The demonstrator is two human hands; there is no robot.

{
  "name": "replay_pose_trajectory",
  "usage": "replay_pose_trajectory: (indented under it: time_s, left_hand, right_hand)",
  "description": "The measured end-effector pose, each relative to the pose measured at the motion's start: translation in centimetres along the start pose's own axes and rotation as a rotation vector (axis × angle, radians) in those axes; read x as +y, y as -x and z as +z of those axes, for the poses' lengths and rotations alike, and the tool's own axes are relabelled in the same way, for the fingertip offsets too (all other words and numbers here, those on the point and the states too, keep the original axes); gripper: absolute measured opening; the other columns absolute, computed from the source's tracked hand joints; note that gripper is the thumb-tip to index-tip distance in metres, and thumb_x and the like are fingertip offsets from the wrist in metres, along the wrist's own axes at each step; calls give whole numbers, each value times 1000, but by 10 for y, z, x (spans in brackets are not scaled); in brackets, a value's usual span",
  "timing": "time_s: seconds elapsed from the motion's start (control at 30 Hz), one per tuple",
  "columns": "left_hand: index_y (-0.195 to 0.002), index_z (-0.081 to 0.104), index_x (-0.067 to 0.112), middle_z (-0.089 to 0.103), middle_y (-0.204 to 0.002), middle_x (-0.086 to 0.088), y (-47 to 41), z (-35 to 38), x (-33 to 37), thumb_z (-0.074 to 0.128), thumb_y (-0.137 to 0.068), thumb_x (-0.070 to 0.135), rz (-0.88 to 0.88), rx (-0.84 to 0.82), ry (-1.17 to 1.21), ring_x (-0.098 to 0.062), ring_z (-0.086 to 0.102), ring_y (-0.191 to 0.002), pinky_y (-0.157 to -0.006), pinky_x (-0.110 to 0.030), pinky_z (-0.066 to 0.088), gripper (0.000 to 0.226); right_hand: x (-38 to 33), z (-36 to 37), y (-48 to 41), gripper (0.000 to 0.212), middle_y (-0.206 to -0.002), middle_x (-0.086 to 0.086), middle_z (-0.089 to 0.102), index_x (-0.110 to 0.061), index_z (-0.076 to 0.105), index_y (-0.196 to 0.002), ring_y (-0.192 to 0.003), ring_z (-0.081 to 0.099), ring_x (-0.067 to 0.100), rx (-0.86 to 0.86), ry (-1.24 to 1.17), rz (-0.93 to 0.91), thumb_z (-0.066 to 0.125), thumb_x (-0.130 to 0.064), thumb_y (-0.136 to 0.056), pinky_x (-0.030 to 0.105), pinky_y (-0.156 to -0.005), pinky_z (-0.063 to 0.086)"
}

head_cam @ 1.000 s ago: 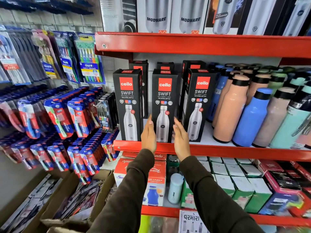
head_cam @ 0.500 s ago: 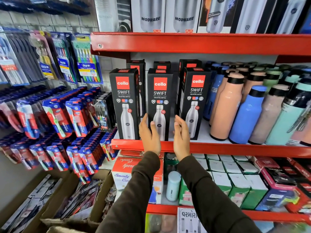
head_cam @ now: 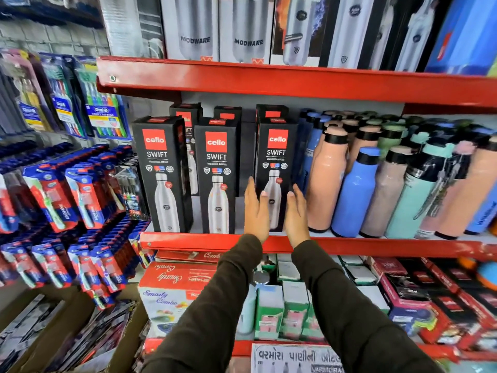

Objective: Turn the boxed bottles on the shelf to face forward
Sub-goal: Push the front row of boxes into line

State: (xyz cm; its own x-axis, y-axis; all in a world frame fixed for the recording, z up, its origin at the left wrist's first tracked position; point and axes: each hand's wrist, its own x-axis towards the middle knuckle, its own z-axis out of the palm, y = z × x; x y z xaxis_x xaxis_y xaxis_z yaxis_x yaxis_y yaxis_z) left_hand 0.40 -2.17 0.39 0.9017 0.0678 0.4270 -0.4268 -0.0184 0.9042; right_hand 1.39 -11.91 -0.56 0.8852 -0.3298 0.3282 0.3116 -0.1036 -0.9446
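Three black boxed bottles stand in the front row of the red middle shelf, all with the printed front facing me: left box, middle box, right box. More of the same boxes stand behind them. My left hand lies against the left side of the right box and my right hand against its right side. Both thumbs rest on its front, and the box stands between my palms. The hands hide its lower part.
Loose peach, blue and teal bottles crowd the shelf just right of the right box. Toothbrush packs hang at the left. Tall bottle boxes fill the upper shelf, and small cartons sit on the lower one.
Both hands have moved right from the sides of the middle box to the sides of the right box. The right box now looks squarer to me. My view has shifted closer.
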Motion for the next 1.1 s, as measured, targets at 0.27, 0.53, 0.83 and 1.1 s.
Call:
replay_pose_trajectory:
  time_s: [0.27, 0.53, 0.83, 1.1]
  left_hand:
    - [-154, 16, 21, 19, -162, 3, -11, -1, -9, 25, -105, 34, -188, -35, 53, -13, 17, -150, -117, -24, 13, 52]
    - [-152, 26, 28, 29, -159, 9, 9, -14, -5, 26, -104, 38, -156, -3, 29, -6, 24, -147, -114, -20, 16, 49]
    - [-149, 33, 32, 35, -156, 9, 23, -17, -2, 30, -103, 42, -155, 8, 2, -4, 30, -143, -116, -23, 20, 48]
    - [-153, 23, 27, 27, -160, 4, 26, -18, 2, 33, -101, 41, -151, -17, -81, -13, 23, -149, -121, -29, 16, 54]
  right_hand:
    - [3, -6, -7, 47, -159, 0, 33, -17, 33, -151, -148, 28, 15, -121, -50, 48, 36, -28, -105, 37, -124, 20]
    - [12, -11, 13, 45, -151, -6, 46, -28, 46, -144, -140, 41, 10, -85, -71, -6, 40, -37, -100, 46, -120, 31]
    - [3, -15, 29, 41, -149, -7, 48, -29, 48, -143, -139, 42, 8, -45, -53, -16, 40, -32, -102, 43, -120, 32]
    - [-5, -19, 30, 43, -152, -3, 44, -26, 44, -145, -141, 40, 11, -83, 12, -22, 40, -32, -102, 45, -121, 30]
